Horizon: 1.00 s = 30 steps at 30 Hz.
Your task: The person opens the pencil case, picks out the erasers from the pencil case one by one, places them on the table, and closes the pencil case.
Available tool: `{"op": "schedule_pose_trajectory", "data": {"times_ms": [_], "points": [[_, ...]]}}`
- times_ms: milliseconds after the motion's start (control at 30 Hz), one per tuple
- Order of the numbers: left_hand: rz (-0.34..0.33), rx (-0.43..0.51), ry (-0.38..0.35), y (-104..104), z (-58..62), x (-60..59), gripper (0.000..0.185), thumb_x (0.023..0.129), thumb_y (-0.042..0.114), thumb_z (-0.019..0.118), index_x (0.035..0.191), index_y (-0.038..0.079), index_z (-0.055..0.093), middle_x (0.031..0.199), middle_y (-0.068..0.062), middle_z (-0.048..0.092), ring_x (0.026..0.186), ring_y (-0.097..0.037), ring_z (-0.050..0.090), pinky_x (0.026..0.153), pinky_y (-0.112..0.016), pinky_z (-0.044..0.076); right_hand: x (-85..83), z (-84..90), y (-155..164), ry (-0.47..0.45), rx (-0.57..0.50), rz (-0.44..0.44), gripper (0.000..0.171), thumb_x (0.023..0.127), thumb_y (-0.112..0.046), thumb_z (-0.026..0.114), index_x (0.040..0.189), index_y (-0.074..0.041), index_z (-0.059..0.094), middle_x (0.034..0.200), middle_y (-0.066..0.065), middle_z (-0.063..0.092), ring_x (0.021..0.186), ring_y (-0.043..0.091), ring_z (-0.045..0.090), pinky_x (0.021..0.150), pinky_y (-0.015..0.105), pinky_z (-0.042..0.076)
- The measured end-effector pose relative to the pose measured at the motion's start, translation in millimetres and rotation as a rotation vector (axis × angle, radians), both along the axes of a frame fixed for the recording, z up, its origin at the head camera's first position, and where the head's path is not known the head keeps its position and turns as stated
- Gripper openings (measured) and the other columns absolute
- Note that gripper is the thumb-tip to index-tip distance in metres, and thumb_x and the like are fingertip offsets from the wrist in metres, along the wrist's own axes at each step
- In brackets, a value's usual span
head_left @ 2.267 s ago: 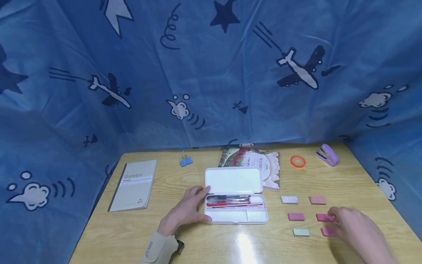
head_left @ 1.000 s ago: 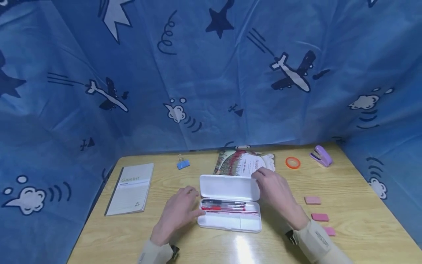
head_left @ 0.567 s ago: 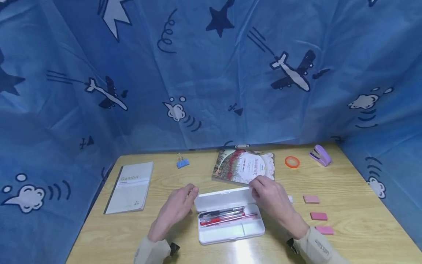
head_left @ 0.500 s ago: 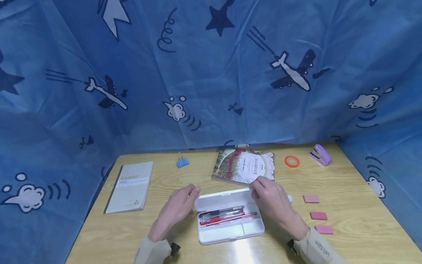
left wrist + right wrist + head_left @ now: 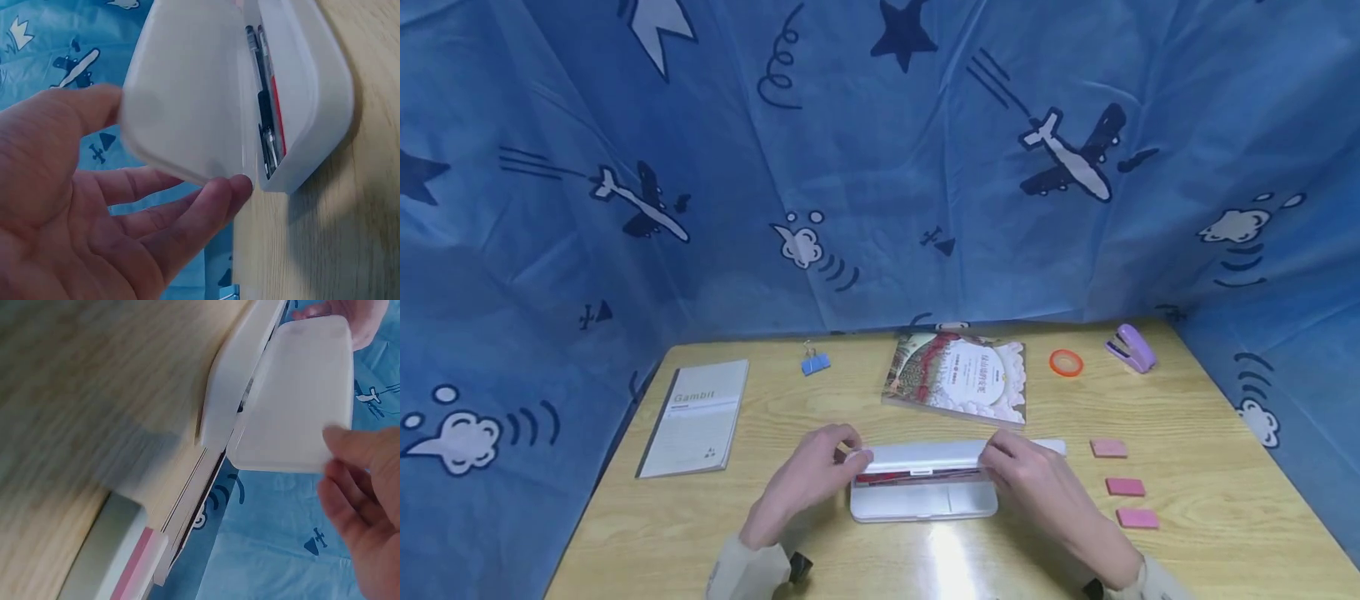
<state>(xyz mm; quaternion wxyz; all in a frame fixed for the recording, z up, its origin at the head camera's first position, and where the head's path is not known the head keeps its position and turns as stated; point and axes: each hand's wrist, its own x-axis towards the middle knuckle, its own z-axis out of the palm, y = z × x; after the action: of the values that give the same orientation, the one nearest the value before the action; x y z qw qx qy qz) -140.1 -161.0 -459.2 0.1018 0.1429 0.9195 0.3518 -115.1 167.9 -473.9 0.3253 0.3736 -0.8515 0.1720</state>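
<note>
A white plastic pencil case (image 5: pixel 898 502) lies in the middle of the table, its lid (image 5: pixel 917 456) tilted forward partway over the tray. Black and red pens (image 5: pixel 269 106) show inside in the left wrist view. My left hand (image 5: pixel 808 475) holds the lid's left end, thumb at its front edge and fingers around the corner. At the right end, my right hand (image 5: pixel 1041 483) pinches the lid's corner between thumb and fingers, clearest in the right wrist view. A white eraser (image 5: pixel 1051 446) peeks out behind my right hand, which hides other erasers in the head view.
Three pink erasers (image 5: pixel 1125 487) form a column at the right. Behind the case lies a picture book (image 5: pixel 951 379); a tape roll (image 5: pixel 1066 362) and purple stapler (image 5: pixel 1131 348) stand back right. A notebook (image 5: pixel 696 421) and blue binder clip (image 5: pixel 815 363) are on the left.
My right hand has come from the erasers to the lid's right end. The lid, lying back before, has swung up and forward over the tray. My left hand has shifted from the tray side to the lid.
</note>
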Motion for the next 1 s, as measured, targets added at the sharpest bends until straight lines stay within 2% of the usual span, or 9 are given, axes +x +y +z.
{"op": "schedule_pose_trajectory", "data": {"times_ms": [133, 200, 333, 400, 600, 867, 1000], "points": [[-0.039, -0.060, 0.014, 2, -0.7, 2.6, 0.041, 0.091, 0.040, 0.074, 0.114, 0.007, 0.068, 0.112, -0.007, 0.067, 0.089, -0.015, 0.060, 0.076, -0.031, 0.054, 6.0, -2.3, 3, -0.076, 0.034, 0.025, 0.015, 0.075, -0.015, 0.082, 0.078, -0.020, 0.067, 0.081, -0.011, 0.060, 0.065, 0.001, 0.056, 0.055, 0.016, 0.049], [-0.048, -0.095, 0.037, 4, -2.0, 4.0, 0.044, 0.088, 0.039, 0.078, 0.115, 0.006, 0.068, 0.110, -0.006, 0.066, 0.088, -0.014, 0.057, 0.075, -0.030, 0.053, 6.4, -5.6, 2, -0.114, 0.042, 0.009, 0.016, 0.076, -0.018, 0.084, 0.078, -0.021, 0.069, 0.079, -0.013, 0.060, 0.065, -0.001, 0.056, 0.056, 0.015, 0.049], [-0.042, -0.176, 0.074, 9, -5.7, 7.6, 0.051, 0.084, 0.041, 0.081, 0.117, 0.005, 0.067, 0.113, -0.006, 0.065, 0.091, -0.016, 0.058, 0.080, -0.035, 0.055, 5.2, -12.5, -2, -0.212, 0.043, -0.070, 0.016, 0.078, -0.022, 0.085, 0.080, -0.022, 0.069, 0.076, -0.014, 0.060, 0.063, -0.003, 0.053, 0.052, 0.015, 0.044], [-0.025, -0.210, 0.069, 12, -8.2, 9.4, 0.055, 0.083, 0.043, 0.082, 0.121, 0.006, 0.066, 0.118, -0.007, 0.064, 0.096, -0.017, 0.060, 0.084, -0.039, 0.056, 5.1, -14.1, -4, -0.289, 0.049, -0.123, 0.019, 0.077, -0.025, 0.086, 0.082, -0.021, 0.069, 0.076, -0.013, 0.058, 0.062, -0.003, 0.050, 0.050, 0.015, 0.041], [0.011, -0.229, 0.037, 14, -15.3, 11.8, 0.067, 0.080, 0.041, 0.085, 0.132, 0.006, 0.061, 0.123, -0.012, 0.065, 0.103, -0.024, 0.064, 0.090, -0.045, 0.057, 4.0, -10.0, -10, -0.482, 0.125, -0.219, 0.028, 0.075, -0.031, 0.088, 0.086, -0.018, 0.066, 0.079, -0.009, 0.056, 0.062, 0.001, 0.045, 0.051, 0.016, 0.038], [0.009, -0.212, 0.013, 17, -15.5, 9.1, 0.071, 0.078, 0.039, 0.087, 0.134, 0.005, 0.059, 0.124, -0.014, 0.068, 0.111, -0.029, 0.065, 0.095, -0.048, 0.056, 2.1, 0.2, -14, -0.557, 0.177, -0.264, 0.031, 0.072, -0.029, 0.091, 0.085, -0.015, 0.066, 0.080, -0.005, 0.059, 0.060, 0.005, 0.047, 0.050, 0.018, 0.039], [0.017, -0.208, 0.004, 19, -15.0, 8.4, 0.071, 0.077, 0.037, 0.088, 0.133, 0.005, 0.059, 0.122, -0.014, 0.068, 0.110, -0.029, 0.065, 0.094, -0.048, 0.056, 2.2, 3.1, -16, -0.577, 0.178, -0.270, 0.032, 0.071, -0.028, 0.091, 0.086, -0.015, 0.066, 0.081, -0.004, 0.061, 0.060, 0.006, 0.048, 0.050, 0.019, 0.040]]}}
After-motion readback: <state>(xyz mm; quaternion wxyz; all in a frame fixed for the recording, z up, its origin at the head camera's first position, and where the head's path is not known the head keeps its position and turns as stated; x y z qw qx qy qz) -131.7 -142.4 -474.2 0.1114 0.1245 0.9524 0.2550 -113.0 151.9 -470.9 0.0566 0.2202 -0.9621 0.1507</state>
